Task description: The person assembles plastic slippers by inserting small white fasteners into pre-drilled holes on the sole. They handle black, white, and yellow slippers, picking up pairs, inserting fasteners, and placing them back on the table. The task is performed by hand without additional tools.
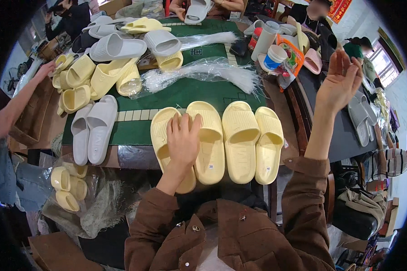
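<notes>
Four pale yellow slide slippers stand in a row at the table's near edge, soles down, toes away from me. My left hand (pixel 184 142) curls its fingers over the inner straps of the two leftmost, a yellow slide slipper (pixel 185 180) at the outside and its neighbour (pixel 211 153). The other two, a yellow slide slipper (pixel 240 149) and the rightmost one (pixel 269 149), rest side by side, untouched. My right hand (pixel 340 81) is raised at the right, fingers stretched upward, with nothing visible in it.
Two grey slippers (pixel 101 128) lie left on the green mat (pixel 135 101). Bundles of clear plastic strands (pixel 203 74) cross it. Grey and yellow slippers (pixel 117 47) pile up behind. A tumbler (pixel 265 40) and paper cup (pixel 275 56) stand right. Other people surround the table; an arm (pixel 25 99) reaches in left.
</notes>
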Demonstrator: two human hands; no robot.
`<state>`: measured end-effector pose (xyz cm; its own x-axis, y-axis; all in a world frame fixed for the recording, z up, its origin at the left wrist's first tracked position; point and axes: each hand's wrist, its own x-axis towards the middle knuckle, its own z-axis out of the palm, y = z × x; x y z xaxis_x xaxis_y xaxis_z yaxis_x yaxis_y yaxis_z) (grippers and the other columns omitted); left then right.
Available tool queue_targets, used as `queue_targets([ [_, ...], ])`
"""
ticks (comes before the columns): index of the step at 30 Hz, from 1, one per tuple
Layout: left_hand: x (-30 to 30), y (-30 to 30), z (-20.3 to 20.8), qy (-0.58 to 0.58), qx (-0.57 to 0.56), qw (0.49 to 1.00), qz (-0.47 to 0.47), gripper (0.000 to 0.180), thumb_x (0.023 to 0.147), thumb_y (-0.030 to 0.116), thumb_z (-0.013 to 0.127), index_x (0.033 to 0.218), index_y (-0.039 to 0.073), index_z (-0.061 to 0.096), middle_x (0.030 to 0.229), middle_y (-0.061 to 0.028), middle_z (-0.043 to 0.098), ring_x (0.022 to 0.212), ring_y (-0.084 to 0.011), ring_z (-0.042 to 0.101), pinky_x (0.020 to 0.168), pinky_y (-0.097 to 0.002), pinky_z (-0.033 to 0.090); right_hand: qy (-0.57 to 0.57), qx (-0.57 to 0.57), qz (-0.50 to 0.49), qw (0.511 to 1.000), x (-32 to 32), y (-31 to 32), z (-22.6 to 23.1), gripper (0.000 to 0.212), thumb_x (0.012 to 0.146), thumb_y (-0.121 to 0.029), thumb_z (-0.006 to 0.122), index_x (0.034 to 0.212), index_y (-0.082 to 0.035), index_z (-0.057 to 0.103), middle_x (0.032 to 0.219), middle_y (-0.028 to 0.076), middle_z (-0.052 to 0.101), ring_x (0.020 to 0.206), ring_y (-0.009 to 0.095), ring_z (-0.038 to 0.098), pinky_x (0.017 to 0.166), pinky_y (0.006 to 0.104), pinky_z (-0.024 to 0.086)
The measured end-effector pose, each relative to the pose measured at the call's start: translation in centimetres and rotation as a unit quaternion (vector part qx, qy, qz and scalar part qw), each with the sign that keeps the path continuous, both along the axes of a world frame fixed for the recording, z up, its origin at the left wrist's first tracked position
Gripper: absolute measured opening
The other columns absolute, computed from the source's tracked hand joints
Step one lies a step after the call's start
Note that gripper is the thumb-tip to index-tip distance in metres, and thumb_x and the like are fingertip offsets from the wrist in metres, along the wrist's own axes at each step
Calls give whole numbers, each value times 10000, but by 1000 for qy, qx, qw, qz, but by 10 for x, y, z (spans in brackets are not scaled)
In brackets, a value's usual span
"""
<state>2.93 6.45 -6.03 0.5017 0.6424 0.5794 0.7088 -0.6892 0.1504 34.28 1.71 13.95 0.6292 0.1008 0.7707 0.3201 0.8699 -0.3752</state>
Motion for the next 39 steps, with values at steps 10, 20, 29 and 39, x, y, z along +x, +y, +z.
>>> queue_targets([
  [10, -9, 14, 39, -202, -195, 944, -175, 355, 843, 85, 611, 1188, 3, 590, 1276, -177, 531, 1188, -378, 496, 1009, -449, 406, -319, -498, 147, 793, -110, 2, -52, 175, 988, -75, 479, 1047, -29, 638, 843, 56, 664, 767, 124, 652, 663, 257, 525],
  [20, 11, 158, 19, 86, -127, 988, 25, 412, 968, 392, 474, 1258, 128, 600, 1463, -92, 419, 1352, -411, 334, 1103, -591, 230, -45, -398, 5, 916, 11, -63, -45, 247, 1026, -229, 457, 1131, -40, 577, 853, 39, 618, 788, 105, 606, 705, 230, 483],
  [29, 13, 162, -3, 103, -88, 990, 30, 390, 964, 344, 500, 1280, 134, 592, 1393, -83, 506, 1258, -358, 457, 1061, -490, 326, -23, 8, -11, 1000, 48, -169, 13, 161, 1000, -154, 499, 1081, -30, 561, 783, 26, 465, 724, 125, 422, 669, 277, 375],
  [39, 1, -42, 129, -189, -566, 654, -465, 349, 890, 52, 604, 1233, -11, 593, 1200, -93, 601, 760, -75, 582, 657, -246, 472, -76, -224, 332, 913, -132, -102, -43, 270, 1045, -238, 371, 1103, 8, 465, 658, 99, 525, 536, 165, 538, 499, 255, 447],
])
